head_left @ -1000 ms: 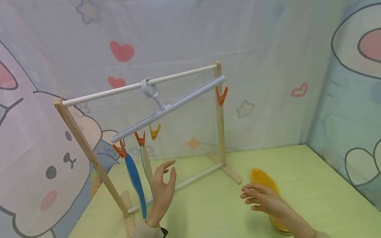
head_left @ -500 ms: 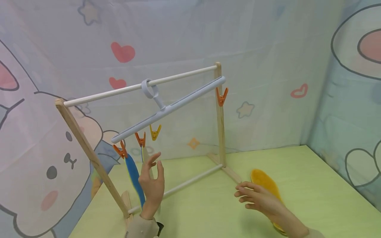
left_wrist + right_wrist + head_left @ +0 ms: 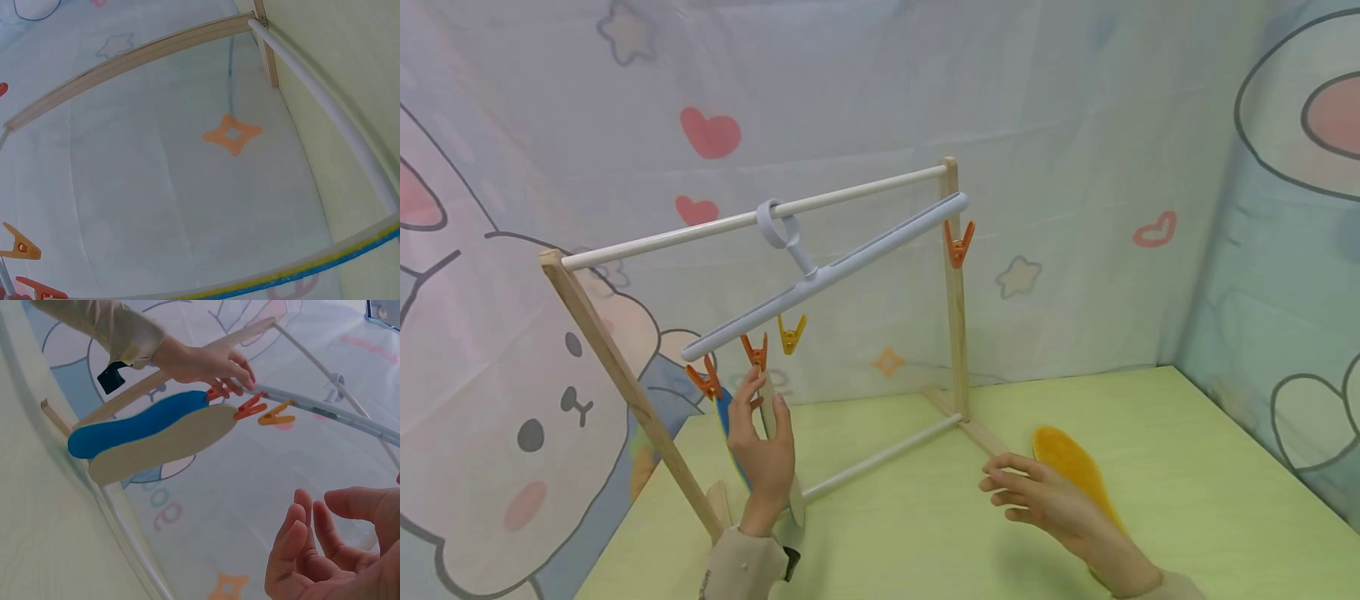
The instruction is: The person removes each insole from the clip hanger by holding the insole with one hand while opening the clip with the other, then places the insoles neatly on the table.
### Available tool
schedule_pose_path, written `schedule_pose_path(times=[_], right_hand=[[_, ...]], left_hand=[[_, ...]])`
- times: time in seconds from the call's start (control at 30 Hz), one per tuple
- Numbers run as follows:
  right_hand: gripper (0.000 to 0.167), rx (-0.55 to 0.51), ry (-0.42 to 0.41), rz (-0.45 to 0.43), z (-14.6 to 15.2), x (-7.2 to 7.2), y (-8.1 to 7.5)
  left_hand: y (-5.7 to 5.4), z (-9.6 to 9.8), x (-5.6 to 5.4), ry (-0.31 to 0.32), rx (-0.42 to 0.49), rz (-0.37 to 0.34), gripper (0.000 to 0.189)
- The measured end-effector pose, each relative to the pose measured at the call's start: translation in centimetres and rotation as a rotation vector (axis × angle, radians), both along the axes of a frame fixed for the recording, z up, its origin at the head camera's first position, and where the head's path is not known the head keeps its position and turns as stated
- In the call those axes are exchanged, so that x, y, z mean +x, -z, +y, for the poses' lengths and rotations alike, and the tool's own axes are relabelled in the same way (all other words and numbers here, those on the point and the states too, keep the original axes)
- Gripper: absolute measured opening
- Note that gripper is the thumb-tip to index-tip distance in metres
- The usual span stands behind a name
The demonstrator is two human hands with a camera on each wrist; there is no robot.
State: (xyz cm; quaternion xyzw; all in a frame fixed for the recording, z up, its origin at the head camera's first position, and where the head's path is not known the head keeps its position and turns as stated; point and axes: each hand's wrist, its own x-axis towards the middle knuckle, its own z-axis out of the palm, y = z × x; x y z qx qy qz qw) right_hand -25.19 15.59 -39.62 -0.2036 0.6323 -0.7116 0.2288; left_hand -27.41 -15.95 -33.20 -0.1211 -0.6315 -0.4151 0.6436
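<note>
My left hand (image 3: 763, 458) is raised at the low end of the grey hanger (image 3: 808, 287), fingertips close below an orange clip (image 3: 756, 352) and thumb apart from the fingers. That clip holds a beige-faced insole (image 3: 162, 444), partly behind the hand in the head view. Beside it a blue insole (image 3: 137, 422) hangs from another orange clip (image 3: 703, 379). In the right wrist view, the left hand overlaps that clip. My right hand (image 3: 1045, 508), fingers loosely bent and holding nothing, hovers beside a fuzzy yellow insole (image 3: 1071, 462) on the table.
The tilted hanger hooks over the white top rod (image 3: 662, 240) of a wooden rack (image 3: 957, 333). A yellow clip (image 3: 789, 335) and another orange clip (image 3: 958, 244) hang without insoles. The green table (image 3: 910, 533) meets a printed cloth backdrop (image 3: 1075, 167).
My left hand has moved left and up toward the orange clips, now overlapping the hanging insoles. The beige insole's lower end has swung right. My right hand has drifted slightly left.
</note>
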Motion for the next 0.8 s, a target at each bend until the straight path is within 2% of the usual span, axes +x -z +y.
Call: schedule_pose_path(times=[0.2,0.47,0.8], right_hand=[[0.014,0.002,0.020,-0.012,-0.4,0.0,0.0],[0.013,0.024,0.045,0.010,-1.2,-0.1,0.1],[0.014,0.033,0.057,0.025,-3.0,-0.4,0.4]], left_hand=[[0.9,-1.2,-1.7,0.001,0.011,-0.075,0.029],[0.1,-1.5,-2.1,0.015,0.007,-0.174,0.032],[-0.6,-1.8,-2.7,0.034,0.031,-0.176,0.036]])
